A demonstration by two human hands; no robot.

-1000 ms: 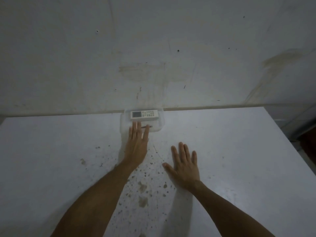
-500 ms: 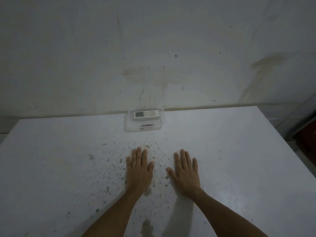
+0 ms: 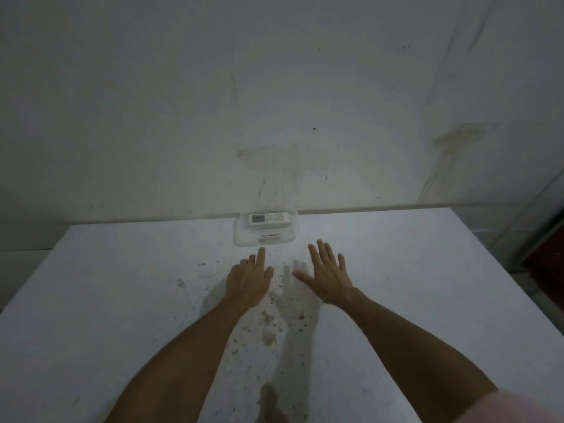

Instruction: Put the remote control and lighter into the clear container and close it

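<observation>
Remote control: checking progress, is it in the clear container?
In: the remote control lies flat within the clear container walls, near the wall.

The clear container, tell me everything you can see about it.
The clear container is a shallow, see-through plastic box with rounded corners, standing flat at the far edge of the white table, against the wall. A white remote lies crosswise in its far half, screen end to the left; a small dark shape near the front may be the lighter. Whether a lid is on cannot be told. Neither hand touches it.
</observation>
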